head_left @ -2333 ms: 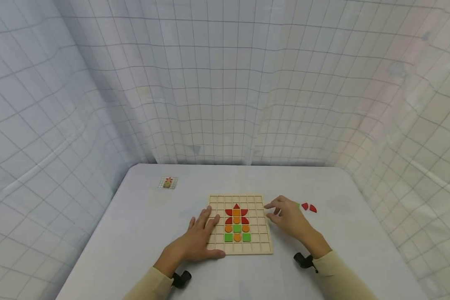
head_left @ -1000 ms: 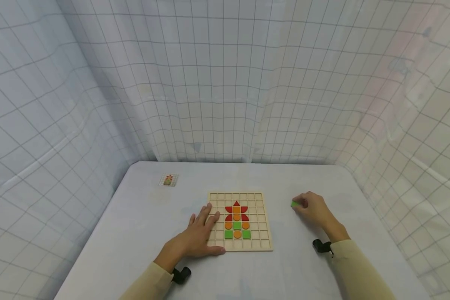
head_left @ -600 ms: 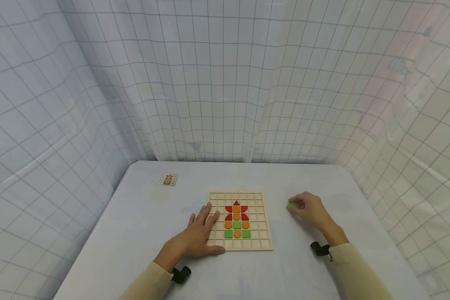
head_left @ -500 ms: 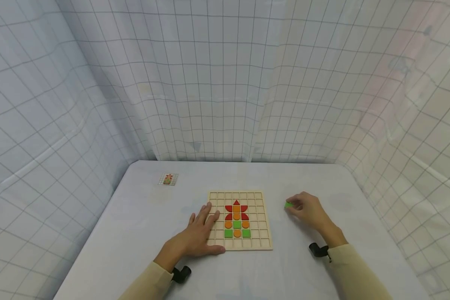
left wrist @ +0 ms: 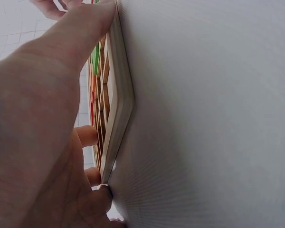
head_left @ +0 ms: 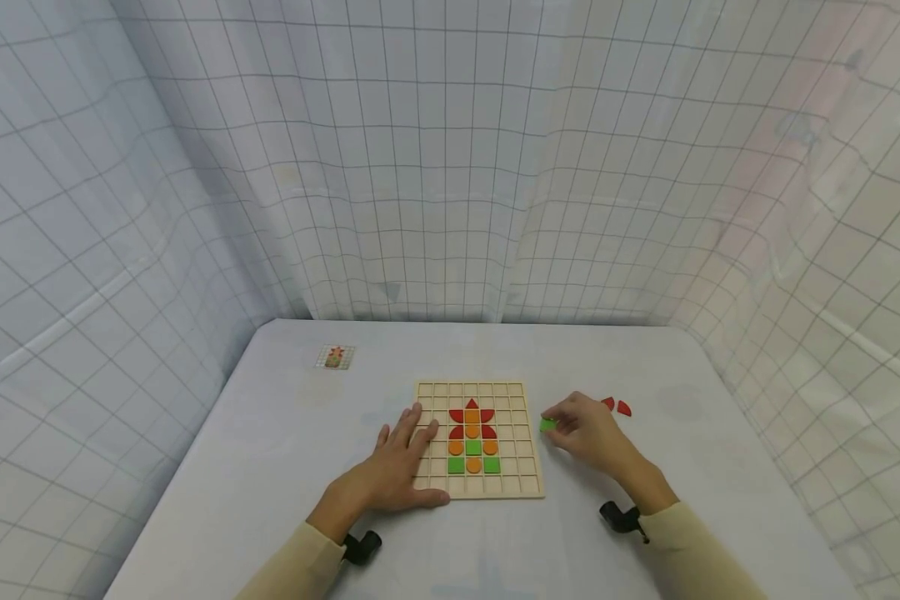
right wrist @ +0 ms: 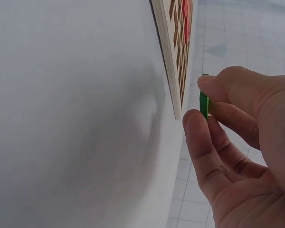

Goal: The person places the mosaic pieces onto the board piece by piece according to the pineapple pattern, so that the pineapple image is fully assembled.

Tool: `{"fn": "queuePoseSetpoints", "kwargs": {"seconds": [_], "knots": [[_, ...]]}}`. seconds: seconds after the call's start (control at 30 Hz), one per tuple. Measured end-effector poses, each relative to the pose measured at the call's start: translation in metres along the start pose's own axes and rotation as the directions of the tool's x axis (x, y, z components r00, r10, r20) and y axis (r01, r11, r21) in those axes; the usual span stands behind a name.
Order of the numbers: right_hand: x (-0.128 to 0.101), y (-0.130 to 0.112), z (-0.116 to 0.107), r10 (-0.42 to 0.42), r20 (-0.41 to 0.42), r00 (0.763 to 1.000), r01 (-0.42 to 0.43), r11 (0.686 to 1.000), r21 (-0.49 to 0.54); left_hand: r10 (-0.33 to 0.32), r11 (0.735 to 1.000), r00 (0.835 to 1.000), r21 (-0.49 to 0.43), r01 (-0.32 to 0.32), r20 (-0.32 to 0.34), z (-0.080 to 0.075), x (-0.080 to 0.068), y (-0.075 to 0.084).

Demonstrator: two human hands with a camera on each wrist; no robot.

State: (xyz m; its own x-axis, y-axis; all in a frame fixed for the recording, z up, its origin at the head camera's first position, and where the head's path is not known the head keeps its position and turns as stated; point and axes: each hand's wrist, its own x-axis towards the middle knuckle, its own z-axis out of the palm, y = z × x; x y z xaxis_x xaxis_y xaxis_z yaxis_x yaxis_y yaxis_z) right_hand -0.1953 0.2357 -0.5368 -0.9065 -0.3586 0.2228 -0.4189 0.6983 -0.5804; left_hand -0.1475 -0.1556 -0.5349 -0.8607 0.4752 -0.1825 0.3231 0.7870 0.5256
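A wooden grid board (head_left: 513, 458) lies on the table, with red, orange and green flat pieces set in its middle cells. My left hand (head_left: 393, 475) rests on the board's left edge with fingers spread; in the left wrist view its thumb (left wrist: 80, 33) lies on the near edge. Just off the board's right side, my right hand (head_left: 588, 433) pinches a green square tile (head_left: 547, 424) between thumb and fingertips. The right wrist view shows that green tile (right wrist: 204, 104) held on edge, apart from the board (right wrist: 168, 52).
Loose red pieces (head_left: 625, 407) lie on the table beyond the right hand, one partly hidden by it. A small picture card (head_left: 335, 357) with a grid pattern lies at the back left. White gridded curtains (head_left: 457, 167) surround the table (head_left: 270, 433).
My right hand took up the green tile from the right of the table and has carried it left, close to the board. The red pieces show again. My left hand stays put.
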Motion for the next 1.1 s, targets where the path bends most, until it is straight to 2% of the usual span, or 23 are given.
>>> {"fn": "queuePoseSetpoints", "kwargs": {"seconds": [0.5,0.73,0.93,1.1], "knots": [[-0.006,-0.036,0.022,-0.091,0.144,0.985,0.072,0.989,0.128,0.004,1.000,1.000,-0.004,-0.004,0.002,0.000,0.000,0.000],[-0.008,-0.051,0.033,-0.163,0.172,0.971,0.136,0.978,0.161,0.007,1.000,1.000,-0.004,-0.007,0.002,-0.001,-0.001,0.001],[-0.010,-0.063,0.043,-0.179,0.218,0.959,0.137,0.972,0.192,0.007,1.000,1.000,0.005,-0.007,0.001,0.000,0.000,0.000],[-0.010,-0.073,0.048,-0.215,0.234,0.948,0.170,0.965,0.200,0.006,1.000,1.000,-0.001,-0.006,0.000,-0.001,0.000,0.000]]}}
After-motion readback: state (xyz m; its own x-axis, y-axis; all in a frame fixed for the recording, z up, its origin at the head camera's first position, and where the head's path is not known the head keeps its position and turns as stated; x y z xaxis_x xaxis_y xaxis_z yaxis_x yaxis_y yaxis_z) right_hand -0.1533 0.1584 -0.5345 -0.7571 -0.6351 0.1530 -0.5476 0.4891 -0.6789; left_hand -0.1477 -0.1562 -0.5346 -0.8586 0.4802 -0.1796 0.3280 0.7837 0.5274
